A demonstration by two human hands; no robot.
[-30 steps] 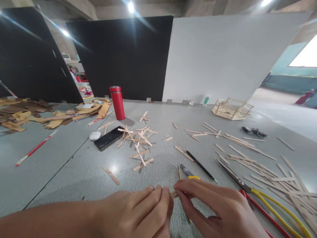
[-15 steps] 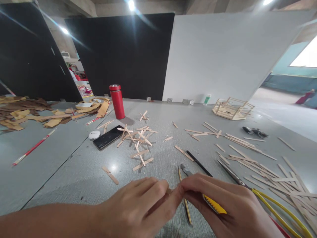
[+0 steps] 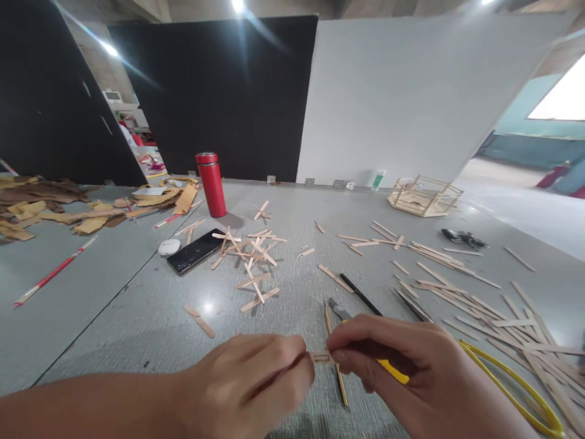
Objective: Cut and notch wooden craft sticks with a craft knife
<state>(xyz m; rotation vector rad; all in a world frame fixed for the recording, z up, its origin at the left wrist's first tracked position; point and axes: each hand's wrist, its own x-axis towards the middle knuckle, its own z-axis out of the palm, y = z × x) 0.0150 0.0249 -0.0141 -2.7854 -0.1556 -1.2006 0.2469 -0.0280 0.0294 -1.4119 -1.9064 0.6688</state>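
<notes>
Slotted pale-wood strip (image 3: 322,358) is pinched by left hand (image 3: 256,378) and right hand (image 3: 402,366); the latter partly hides yellow-handled grey tool (image 3: 339,311). Thin golden stick (image 3: 342,387) lies below.

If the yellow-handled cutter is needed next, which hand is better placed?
Likely the right hand, which partly covers the slim yellow-handled cutter; the left hand is farther off. The right fingers pinch a small, slotted, pale wooden piece and must release it first.

A big gray table (image 3: 137,335) holds a red bottle (image 3: 211,186), a black phone (image 3: 191,255), a round white case (image 3: 169,247), a black pen (image 3: 359,294), lots of flat wooden sticks (image 3: 260,300), a little stick frame (image 3: 426,212) and, far left, brown and yellow scraps (image 3: 41,196).
</notes>
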